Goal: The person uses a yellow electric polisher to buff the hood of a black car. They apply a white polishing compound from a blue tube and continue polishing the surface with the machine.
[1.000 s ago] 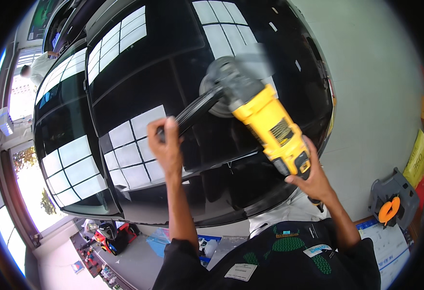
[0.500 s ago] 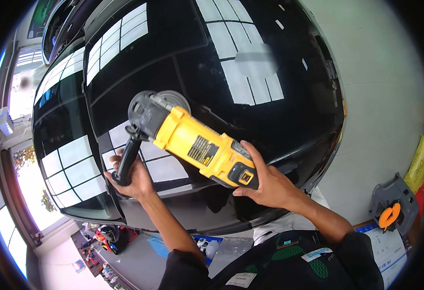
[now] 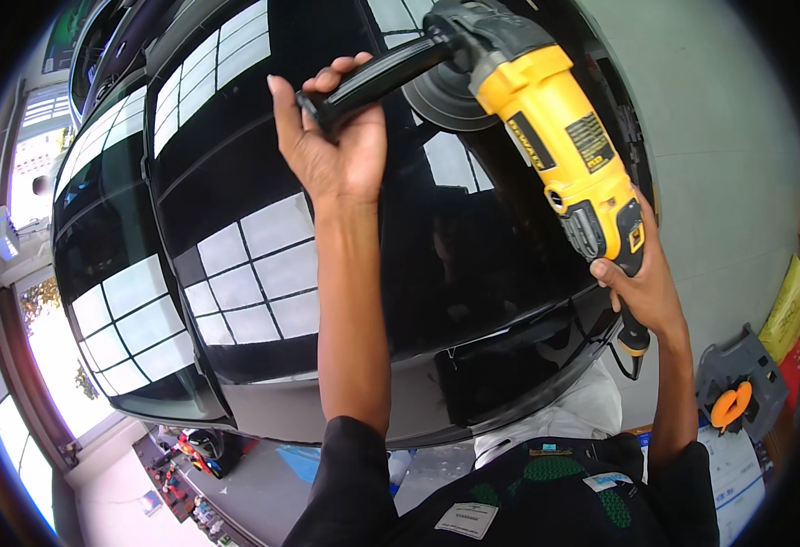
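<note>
A yellow and black power polisher (image 3: 546, 118) is tilted over the glossy black car hood (image 3: 418, 264). Its round grey pad (image 3: 432, 102) faces the hood; whether they touch I cannot tell. My left hand (image 3: 345, 155) is palm up around the black side handle (image 3: 382, 77), fingers curled over it and thumb sticking out. Wrapped about the rear end of the body is my right hand (image 3: 651, 283), its thumb on the near side. Below that hand hangs the start of the power cord (image 3: 634, 337). Part of the polisher's head is cut off at the top.
The windshield (image 3: 117, 264) lies left of the hood, both reflecting window panes. At lower right stands a grey plastic holder (image 3: 756, 369) with an orange loop-shaped item (image 3: 731, 406), beside a yellow bag (image 3: 783, 296). Small items crowd a shelf (image 3: 176, 497) at lower left.
The polisher has moved away from me and to the right, and its body has turned to point more upright in the view. Both hands have travelled with it, keeping hold.
</note>
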Tool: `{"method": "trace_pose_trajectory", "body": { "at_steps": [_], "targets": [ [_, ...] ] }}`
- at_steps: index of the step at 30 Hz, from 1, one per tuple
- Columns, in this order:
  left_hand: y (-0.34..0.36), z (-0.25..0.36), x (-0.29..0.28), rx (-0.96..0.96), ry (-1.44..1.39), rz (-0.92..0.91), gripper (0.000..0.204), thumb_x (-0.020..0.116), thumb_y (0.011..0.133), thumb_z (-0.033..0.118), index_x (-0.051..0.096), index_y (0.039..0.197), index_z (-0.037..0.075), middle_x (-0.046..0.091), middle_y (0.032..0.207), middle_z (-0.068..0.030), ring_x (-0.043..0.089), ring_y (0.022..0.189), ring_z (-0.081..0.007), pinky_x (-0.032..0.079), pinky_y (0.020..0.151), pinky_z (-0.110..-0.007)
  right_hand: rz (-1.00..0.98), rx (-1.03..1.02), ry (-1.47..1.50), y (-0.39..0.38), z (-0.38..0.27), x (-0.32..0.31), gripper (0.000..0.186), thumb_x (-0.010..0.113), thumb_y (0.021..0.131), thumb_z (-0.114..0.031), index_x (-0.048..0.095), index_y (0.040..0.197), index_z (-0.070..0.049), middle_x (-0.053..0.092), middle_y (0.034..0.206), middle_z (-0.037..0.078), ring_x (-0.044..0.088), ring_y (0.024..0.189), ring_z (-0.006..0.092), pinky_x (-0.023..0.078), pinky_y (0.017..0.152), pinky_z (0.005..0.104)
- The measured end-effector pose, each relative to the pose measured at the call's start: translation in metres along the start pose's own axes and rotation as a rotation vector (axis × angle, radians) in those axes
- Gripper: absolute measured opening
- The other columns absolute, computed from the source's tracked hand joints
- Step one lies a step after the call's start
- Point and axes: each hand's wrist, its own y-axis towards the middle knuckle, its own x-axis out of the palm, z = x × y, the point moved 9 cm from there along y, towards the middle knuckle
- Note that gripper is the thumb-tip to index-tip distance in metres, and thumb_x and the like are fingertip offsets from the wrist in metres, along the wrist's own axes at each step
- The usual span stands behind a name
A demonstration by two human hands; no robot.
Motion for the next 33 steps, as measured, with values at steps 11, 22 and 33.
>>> {"method": "trace_pose_trajectory", "body": {
  "at_steps": [11, 22, 33],
  "targets": [
    [-0.147, 0.185, -0.071, 0.244, -0.030, 0.165, 0.038, 0.067, 0.092, 0.018, 0.047, 0.061, 0.012, 0.055, 0.068, -0.0045, 0.059, 0.087, -0.0221, 0.026, 0.118, -0.045, -0.429, -0.098, -0.204, -0.061, -0.006, 0.128, 0.108, 0.079, 0.083, -0.028, 0.001, 0.155, -0.011, 0.059, 0.123, 0.034, 0.067, 0.103, 0.0449, 0.053, 0.092, 0.0482],
    [-0.152, 0.125, -0.057, 0.097, -0.036, 0.164, 0.035, 0.065, 0.093, 0.014, 0.048, 0.062, 0.011, 0.053, 0.064, -0.0043, 0.058, 0.088, -0.0206, 0.033, 0.115, -0.045, -0.349, -0.070, -0.175, -0.074, 0.024, 0.087, 0.107, 0.080, 0.081, -0.026, 0.005, 0.156, -0.012, 0.060, 0.122, 0.033, 0.064, 0.106, 0.0469, 0.052, 0.094, 0.0461],
    [-0.049, -0.171, -0.006, -0.278, 0.011, 0.213, 0.027, 0.071, 0.087, 0.012, 0.053, 0.067, 0.007, 0.055, 0.063, -0.0074, 0.058, 0.084, -0.0253, 0.042, 0.106, -0.044, 0.129, 0.210, 0.059, -0.063, 0.105, -0.104, 0.109, 0.085, 0.075, -0.031, 0.015, 0.155, -0.008, 0.056, 0.125, 0.014, 0.064, 0.089, 0.0167, 0.056, 0.062, 0.0256]
  ]
}}
